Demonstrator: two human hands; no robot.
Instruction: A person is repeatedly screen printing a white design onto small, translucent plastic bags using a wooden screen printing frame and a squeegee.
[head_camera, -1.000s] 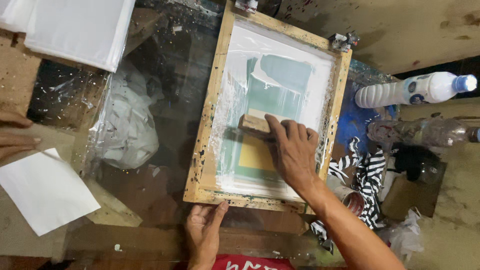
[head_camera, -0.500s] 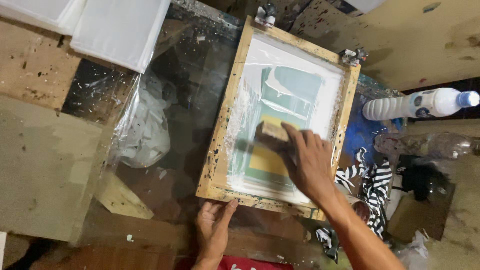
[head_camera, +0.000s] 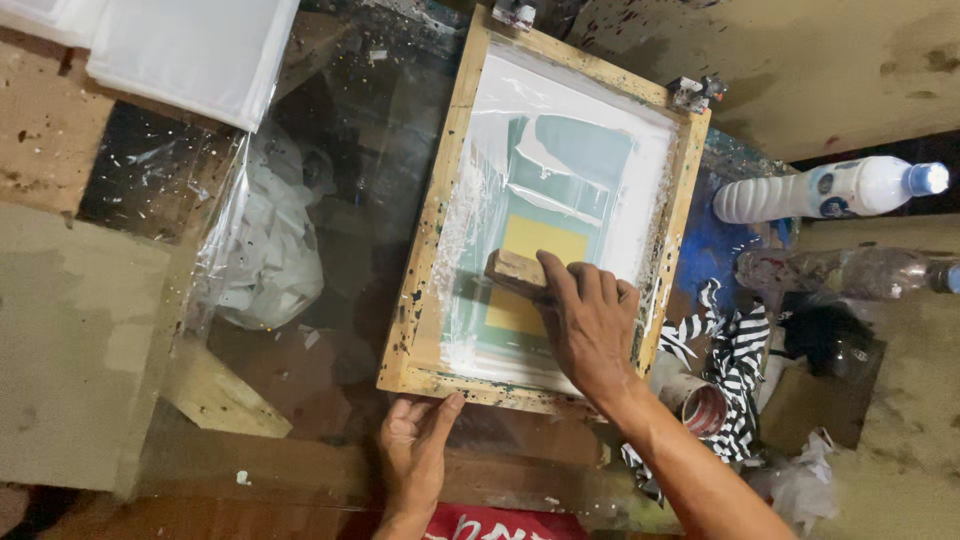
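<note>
White sheets (head_camera: 190, 50) sit stacked at my far left, with crumpled clear plastic (head_camera: 265, 245) below them under the glass tabletop (head_camera: 350, 130). My left hand (head_camera: 415, 450) lies flat and open, fingertips pressing the near rail of the wooden screen frame (head_camera: 432, 220). Inside the frame, my right hand (head_camera: 590, 325) is closed over the wooden squeegee (head_camera: 515, 270), which rests on the mesh across a yellow patch. Further right lie a black-and-white striped cloth (head_camera: 735, 370) and a white plastic bottle (head_camera: 830, 188) on its side.
</note>
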